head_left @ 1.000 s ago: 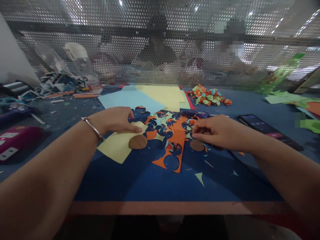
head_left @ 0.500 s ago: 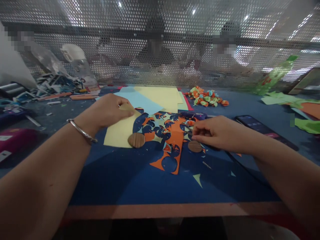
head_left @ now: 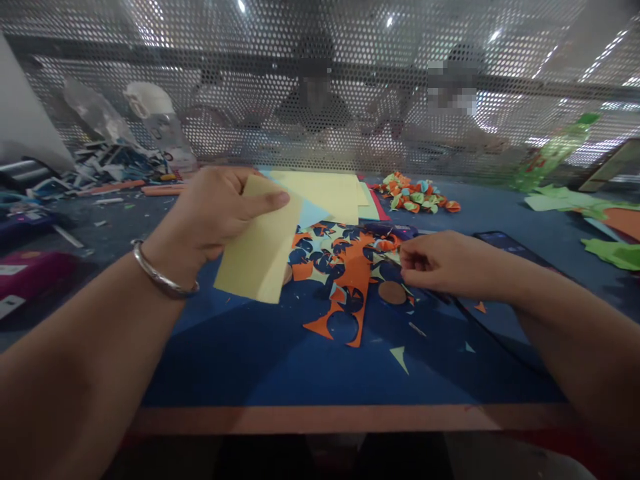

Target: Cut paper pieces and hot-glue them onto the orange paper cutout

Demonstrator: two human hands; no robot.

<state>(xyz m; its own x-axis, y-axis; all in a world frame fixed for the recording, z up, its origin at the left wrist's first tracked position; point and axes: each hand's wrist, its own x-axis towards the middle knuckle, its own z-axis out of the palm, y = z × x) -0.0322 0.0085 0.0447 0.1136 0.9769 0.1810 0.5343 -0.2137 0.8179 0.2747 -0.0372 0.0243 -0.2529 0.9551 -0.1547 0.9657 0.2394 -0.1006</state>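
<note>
Between the thumb and fingers of my left hand (head_left: pixel 225 210) is a yellow paper sheet (head_left: pixel 257 253), held up over the blue mat (head_left: pixel 230 373). Its right part covers most of a wooden disc (head_left: pixel 287 273). My right hand (head_left: pixel 425 263) rests on the mat with curled fingers, pinched at a thin dark tool (head_left: pixel 389 259) whose shape is hard to make out. Just left of and below those fingertips lies a second wooden disc (head_left: pixel 393 293). An orange paper strip with round cut-outs (head_left: pixel 356 267) lies among many small paper scraps between my hands.
Behind the scraps lie yellow sheets (head_left: pixel 320 190) and a purple tool (head_left: pixel 393 230). Folded paper pieces (head_left: pixel 415 193) are heaped behind my right hand. A phone (head_left: pixel 520 253) and cable lie right; a green bottle (head_left: pixel 555 153) stands back right, a clear bottle (head_left: pixel 167 133) back left.
My left hand has lifted the yellow sheet and moved slightly right, so the sheet now stands more upright and hides most of the left disc. My right hand has shifted slightly right.
</note>
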